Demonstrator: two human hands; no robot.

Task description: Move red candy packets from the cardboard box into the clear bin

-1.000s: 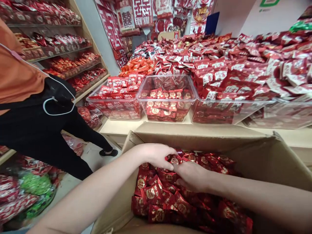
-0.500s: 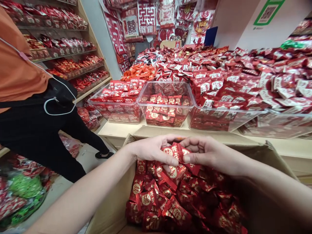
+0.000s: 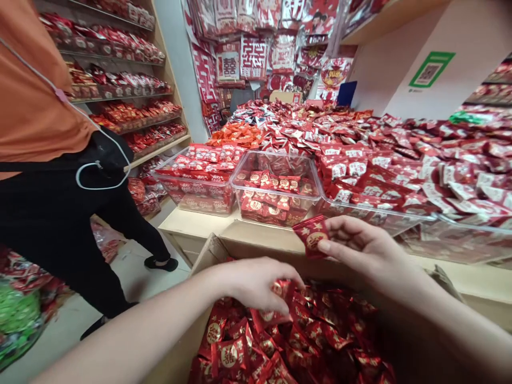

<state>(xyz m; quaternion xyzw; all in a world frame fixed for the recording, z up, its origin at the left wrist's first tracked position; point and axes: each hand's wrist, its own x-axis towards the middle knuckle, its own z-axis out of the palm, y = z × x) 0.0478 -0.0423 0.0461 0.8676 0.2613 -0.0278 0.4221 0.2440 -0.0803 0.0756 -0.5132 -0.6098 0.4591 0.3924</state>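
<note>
On the left side stood a wooden shelf unit (image 3: 182,90) with several levels, full of red packets. Beside it was a narrow grey wall (image 3: 167,42). Behind, many red and white decorations (image 3: 254,58) were hanging. On the right there was a pale wall panel (image 3: 404,101), which carried a green-framed code sign (image 3: 432,69). A cream-coloured counter (image 3: 200,224) stood in the middle, and the floor (image 3: 160,285) was light and tiled. The light looked bright and whitish.

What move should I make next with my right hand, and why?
Perhaps ease your right hand forward and lower its shiny red foil packet into the clear plastic bin just beyond, since similar red packets sit there below the rim.
</note>
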